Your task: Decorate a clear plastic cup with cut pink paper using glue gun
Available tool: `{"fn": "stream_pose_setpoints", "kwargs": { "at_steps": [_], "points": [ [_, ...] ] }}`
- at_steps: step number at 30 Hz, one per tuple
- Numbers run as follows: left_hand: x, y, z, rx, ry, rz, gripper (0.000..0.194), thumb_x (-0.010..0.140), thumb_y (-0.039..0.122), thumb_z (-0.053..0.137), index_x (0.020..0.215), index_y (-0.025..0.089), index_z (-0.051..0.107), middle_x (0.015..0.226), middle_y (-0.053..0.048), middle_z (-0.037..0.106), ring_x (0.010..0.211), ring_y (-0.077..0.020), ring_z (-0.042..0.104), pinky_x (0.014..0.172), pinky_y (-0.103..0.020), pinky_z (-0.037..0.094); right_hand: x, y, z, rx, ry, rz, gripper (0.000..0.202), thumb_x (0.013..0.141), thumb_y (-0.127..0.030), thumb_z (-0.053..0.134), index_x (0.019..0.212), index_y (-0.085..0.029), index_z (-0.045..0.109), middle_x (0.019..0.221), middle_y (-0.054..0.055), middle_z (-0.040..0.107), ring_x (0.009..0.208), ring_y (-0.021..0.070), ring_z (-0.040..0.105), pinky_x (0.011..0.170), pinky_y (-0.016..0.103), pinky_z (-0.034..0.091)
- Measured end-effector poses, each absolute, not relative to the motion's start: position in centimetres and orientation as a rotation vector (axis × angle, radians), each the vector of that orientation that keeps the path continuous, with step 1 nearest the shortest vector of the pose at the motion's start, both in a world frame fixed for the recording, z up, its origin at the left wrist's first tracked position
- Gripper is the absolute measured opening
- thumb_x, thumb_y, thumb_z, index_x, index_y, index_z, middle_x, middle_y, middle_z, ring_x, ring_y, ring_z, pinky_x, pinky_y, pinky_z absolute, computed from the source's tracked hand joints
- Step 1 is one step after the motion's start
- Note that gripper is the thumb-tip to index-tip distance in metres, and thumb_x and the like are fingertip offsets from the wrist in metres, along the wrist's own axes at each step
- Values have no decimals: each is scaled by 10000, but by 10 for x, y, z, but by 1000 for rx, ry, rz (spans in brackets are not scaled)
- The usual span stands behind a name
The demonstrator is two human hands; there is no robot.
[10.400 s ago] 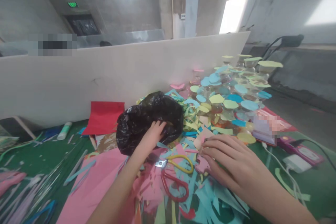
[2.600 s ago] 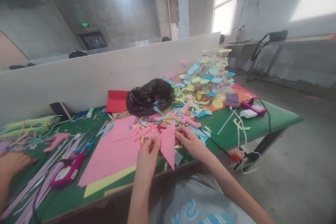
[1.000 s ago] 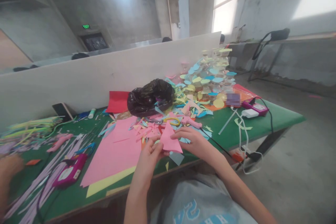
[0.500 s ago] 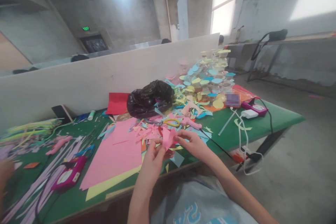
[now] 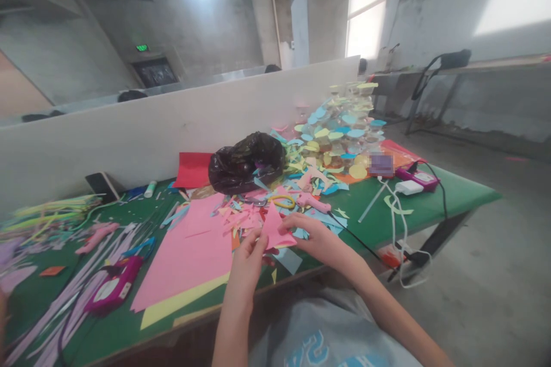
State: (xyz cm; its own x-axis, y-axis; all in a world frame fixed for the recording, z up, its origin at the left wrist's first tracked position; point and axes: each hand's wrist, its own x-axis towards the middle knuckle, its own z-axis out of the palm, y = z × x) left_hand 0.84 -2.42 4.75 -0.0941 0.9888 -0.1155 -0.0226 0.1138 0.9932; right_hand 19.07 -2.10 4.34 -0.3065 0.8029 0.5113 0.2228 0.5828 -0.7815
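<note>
A small folded piece of pink paper (image 5: 274, 227) is held between my two hands above the front edge of the table. My left hand (image 5: 251, 253) pinches its left side with thumb and fingers. On the right side, my right hand (image 5: 305, 234) grips the paper too, its fingers bent over the edge. Just behind the paper lie yellow-handled scissors (image 5: 282, 201) and a pink glue gun (image 5: 314, 203) among pink paper scraps (image 5: 243, 215). To the left of my left hand are large pink sheets (image 5: 189, 258).
A black plastic bag (image 5: 245, 163) sits against the white partition (image 5: 129, 132). Many paper-topped pieces (image 5: 336, 132) are heaped at the back right. Purple devices (image 5: 116, 287), cables and a white adapter (image 5: 408, 187) lie on the green table (image 5: 465, 186). Another person's hand shows at the left edge.
The pink paper has turned and opened out, now showing a pointed top and wider base. My right hand has shifted slightly lower. The other person's hand at left has mostly left view.
</note>
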Motion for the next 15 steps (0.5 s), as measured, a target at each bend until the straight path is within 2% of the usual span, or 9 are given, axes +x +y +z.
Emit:
{"fn": "stream_pose_setpoints", "kwargs": {
  "at_steps": [2, 6, 8, 11, 15],
  "points": [
    [6, -23, 48, 1047, 1359, 1191, 470, 529, 460, 818, 866, 147, 722, 753, -36, 696, 595, -190, 652, 464, -258, 478, 191, -20, 42, -863, -1866, 678, 256, 834, -58, 540, 940, -233, 695, 1027, 49, 709, 1006, 206, 649, 923, 353, 490],
    [5, -27, 54, 1149, 1359, 1138, 382, 615, 435, 770, 878, 159, 746, 770, -54, 724, 683, -204, 663, 532, -263, 483, 189, -17, 35, -902, -1825, 689, 177, 875, -120, 555, 903, -224, 695, 967, 42, 715, 952, 207, 652, 884, 344, 486],
    [5, -30, 56, 1220, 1340, 1100, 374, 665, 446, 738, 909, 163, 745, 799, -70, 742, 714, -207, 663, 570, -265, 479, 186, -15, 31, -899, -1760, 783, 136, 913, -196, 553, 892, -220, 685, 936, 32, 706, 917, 195, 640, 850, 324, 483],
    [7, -31, 57, 1314, 1311, 1043, 415, 717, 484, 690, 970, 157, 725, 856, -94, 755, 737, -216, 663, 610, -278, 471, 181, -13, 26, -900, -1622, 964, 177, 933, -329, 561, 838, -207, 647, 854, 16, 673, 833, 178, 612, 790, 304, 471],
    [9, -33, 59, 1382, 1310, 994, 458, 741, 510, 644, 1028, 156, 688, 905, -104, 753, 755, -227, 663, 634, -292, 468, 174, -10, 22, -854, -1409, 1211, 349, 858, -534, 634, 769, -203, 564, 732, -18, 589, 699, 155, 558, 700, 296, 459]
  ]
}}
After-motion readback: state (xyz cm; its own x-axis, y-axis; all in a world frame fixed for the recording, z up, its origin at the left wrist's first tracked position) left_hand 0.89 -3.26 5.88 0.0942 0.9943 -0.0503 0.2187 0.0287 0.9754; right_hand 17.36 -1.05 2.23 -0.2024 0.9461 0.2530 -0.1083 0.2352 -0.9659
